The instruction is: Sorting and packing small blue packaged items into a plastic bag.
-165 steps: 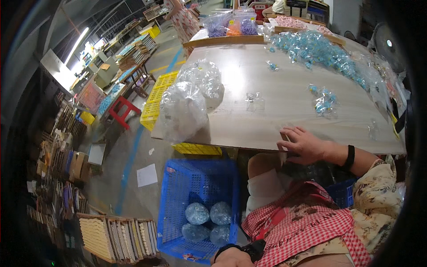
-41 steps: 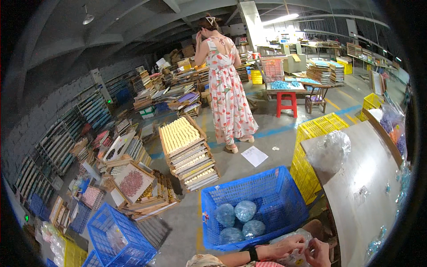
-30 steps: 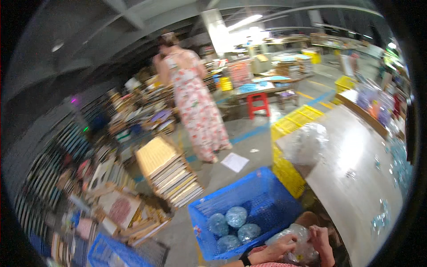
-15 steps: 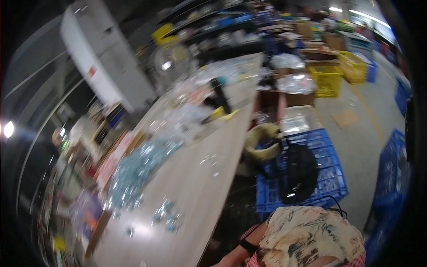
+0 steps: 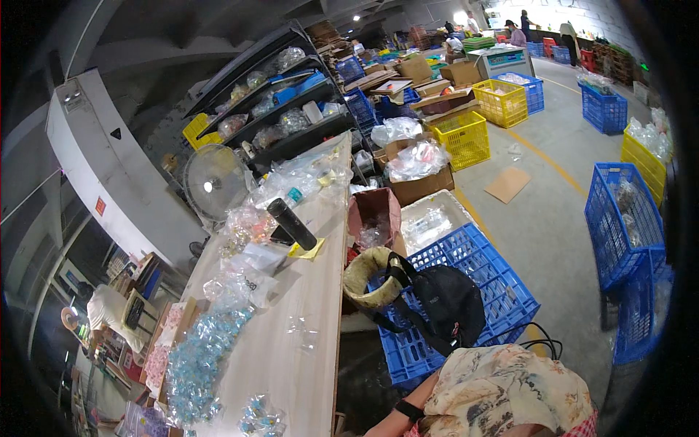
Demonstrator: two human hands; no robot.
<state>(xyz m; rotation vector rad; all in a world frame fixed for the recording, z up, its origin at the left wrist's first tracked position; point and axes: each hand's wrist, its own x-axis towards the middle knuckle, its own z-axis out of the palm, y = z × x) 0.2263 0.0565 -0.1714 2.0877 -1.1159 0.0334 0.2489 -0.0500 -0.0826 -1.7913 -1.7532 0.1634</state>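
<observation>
At the lower edge shows a bare forearm with a black wristband (image 5: 409,409), reaching down to the left from my pale patterned clothing (image 5: 502,386). By its side it seems my left arm; the hand lies below the picture. My right hand does not show. Nearest the arm is the long wooden table (image 5: 306,364), bearing a small heap of clear packets with light-blue pieces (image 5: 261,416) and a larger pile of blue packets (image 5: 200,357). Farther along, a black cylindrical bottle (image 5: 291,224) lies beside a yellow slip (image 5: 309,250).
Right of the table, a black bag (image 5: 448,306) and a cream ring-shaped roll (image 5: 370,275) rest on an upturned-looking blue crate (image 5: 502,280). Beyond stand a white foam box (image 5: 455,200), cartons and yellow crates (image 5: 462,138). More blue crates (image 5: 622,218) line the right. A fan (image 5: 215,182) stands left.
The view has turned and steadied, so the table and crates sit farther left and more of the far hall shows at right. The forearm stays at the lower edge.
</observation>
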